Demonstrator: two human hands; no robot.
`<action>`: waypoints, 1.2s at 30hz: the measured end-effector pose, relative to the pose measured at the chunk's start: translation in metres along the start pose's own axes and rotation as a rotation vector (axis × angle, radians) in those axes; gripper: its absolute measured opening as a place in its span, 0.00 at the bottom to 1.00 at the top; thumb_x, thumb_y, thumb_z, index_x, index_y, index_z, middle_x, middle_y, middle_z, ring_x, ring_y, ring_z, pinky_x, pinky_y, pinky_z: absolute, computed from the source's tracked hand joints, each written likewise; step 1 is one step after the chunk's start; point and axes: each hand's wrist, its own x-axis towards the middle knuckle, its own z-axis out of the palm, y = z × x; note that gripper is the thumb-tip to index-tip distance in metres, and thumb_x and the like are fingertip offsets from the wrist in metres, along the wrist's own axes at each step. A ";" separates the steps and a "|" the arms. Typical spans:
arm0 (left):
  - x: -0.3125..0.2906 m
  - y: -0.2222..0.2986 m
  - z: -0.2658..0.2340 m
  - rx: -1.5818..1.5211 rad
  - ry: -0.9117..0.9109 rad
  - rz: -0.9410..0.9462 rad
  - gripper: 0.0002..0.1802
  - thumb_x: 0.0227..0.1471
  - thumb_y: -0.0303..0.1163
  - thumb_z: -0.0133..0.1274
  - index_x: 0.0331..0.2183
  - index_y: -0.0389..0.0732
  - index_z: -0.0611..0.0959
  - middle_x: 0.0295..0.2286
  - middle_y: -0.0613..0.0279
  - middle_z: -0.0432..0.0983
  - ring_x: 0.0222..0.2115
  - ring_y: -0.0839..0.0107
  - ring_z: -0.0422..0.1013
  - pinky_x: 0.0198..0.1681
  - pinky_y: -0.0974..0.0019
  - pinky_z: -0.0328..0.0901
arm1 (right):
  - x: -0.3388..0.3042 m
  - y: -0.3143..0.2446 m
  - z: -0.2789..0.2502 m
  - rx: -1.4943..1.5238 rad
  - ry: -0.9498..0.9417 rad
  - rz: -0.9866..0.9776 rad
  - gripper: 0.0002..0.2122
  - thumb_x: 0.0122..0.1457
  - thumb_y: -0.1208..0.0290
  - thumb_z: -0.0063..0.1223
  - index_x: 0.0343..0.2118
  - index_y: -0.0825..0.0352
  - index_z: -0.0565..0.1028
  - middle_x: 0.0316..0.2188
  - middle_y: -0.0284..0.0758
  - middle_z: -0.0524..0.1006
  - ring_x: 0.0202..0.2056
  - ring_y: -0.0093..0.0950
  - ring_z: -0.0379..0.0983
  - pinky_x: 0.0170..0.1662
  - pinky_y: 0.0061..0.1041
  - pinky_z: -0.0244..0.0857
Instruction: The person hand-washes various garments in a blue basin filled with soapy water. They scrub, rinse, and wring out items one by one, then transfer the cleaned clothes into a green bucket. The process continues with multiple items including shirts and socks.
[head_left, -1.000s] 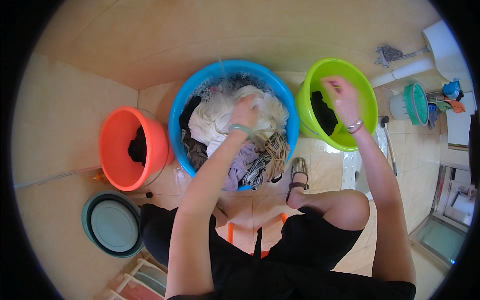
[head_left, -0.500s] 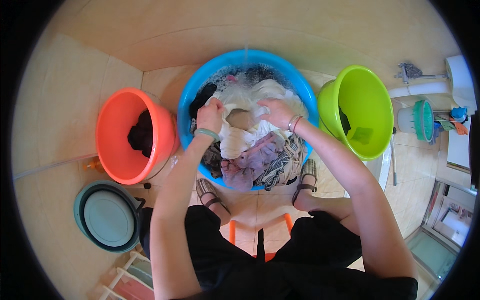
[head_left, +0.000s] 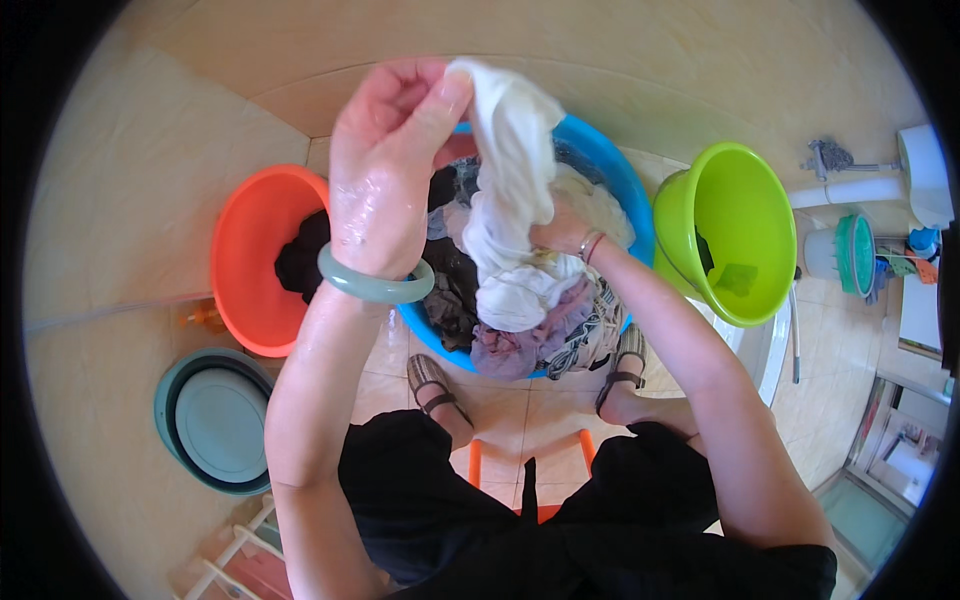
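My left hand [head_left: 385,175], wet and wearing a pale green bangle, is raised high over the blue basin [head_left: 640,225]. Between thumb and fingers it pinches the top of a wet white garment [head_left: 512,160], which hangs down twisted to the laundry. My right hand [head_left: 562,228] is low in the basin against the hanging cloth, its fingers hidden behind it. Beneath lie a mauve garment [head_left: 520,345], a striped patterned cloth [head_left: 590,340], dark clothes [head_left: 452,300] and a cream-coloured cloth [head_left: 595,205]. Some water shows at the back of the basin.
An orange-red bucket [head_left: 235,300] with dark cloth [head_left: 303,258] stands left, a lime-green bucket [head_left: 745,200] right. A grey-green folding basin [head_left: 220,425] leans at the lower left. My sandalled feet flank the basin's near side. A tiled wall [head_left: 640,90] rises behind.
My left hand has lifted from the basin up and toward the camera, drawing the white garment up with it. My right hand has stayed low and moved slightly right and nearer.
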 end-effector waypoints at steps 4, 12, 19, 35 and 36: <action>0.003 0.037 0.009 -0.057 -0.097 0.116 0.12 0.60 0.32 0.47 0.42 0.35 0.73 0.37 0.60 0.75 0.38 0.71 0.73 0.42 0.66 0.68 | -0.010 -0.009 0.006 0.113 0.268 -0.109 0.21 0.53 0.69 0.54 0.51 0.66 0.69 0.51 0.44 0.70 0.54 0.43 0.64 0.58 0.34 0.58; 0.012 -0.016 -0.045 -0.236 0.226 0.033 0.11 0.61 0.30 0.46 0.44 0.36 0.72 0.40 0.60 0.74 0.43 0.69 0.71 0.47 0.67 0.65 | -0.011 -0.041 -0.068 0.870 0.464 -0.318 0.12 0.60 0.73 0.50 0.47 0.65 0.72 0.38 0.28 0.76 0.40 0.17 0.71 0.44 0.19 0.65; 0.025 -0.193 -0.116 0.171 0.433 0.109 0.04 0.56 0.26 0.53 0.34 0.39 0.74 0.29 0.68 0.72 0.30 0.80 0.67 0.35 0.75 0.63 | 0.004 0.027 -0.062 0.167 0.406 -0.228 0.10 0.54 0.74 0.57 0.38 0.67 0.72 0.39 0.35 0.77 0.39 0.21 0.73 0.45 0.20 0.65; 0.020 -0.345 -0.105 1.456 -0.275 -0.206 0.28 0.57 0.40 0.43 0.59 0.54 0.63 0.56 0.49 0.59 0.56 0.53 0.58 0.57 0.44 0.50 | 0.097 0.089 0.055 -0.858 0.073 0.059 0.21 0.56 0.51 0.51 0.53 0.48 0.70 0.56 0.38 0.63 0.52 0.44 0.63 0.49 0.51 0.62; 0.025 -0.347 -0.104 1.430 -0.320 -0.291 0.27 0.57 0.39 0.43 0.58 0.51 0.64 0.55 0.49 0.61 0.55 0.53 0.60 0.57 0.45 0.50 | 0.102 0.092 0.058 -0.906 0.052 0.053 0.18 0.57 0.53 0.50 0.50 0.50 0.73 0.54 0.39 0.66 0.51 0.44 0.66 0.48 0.49 0.64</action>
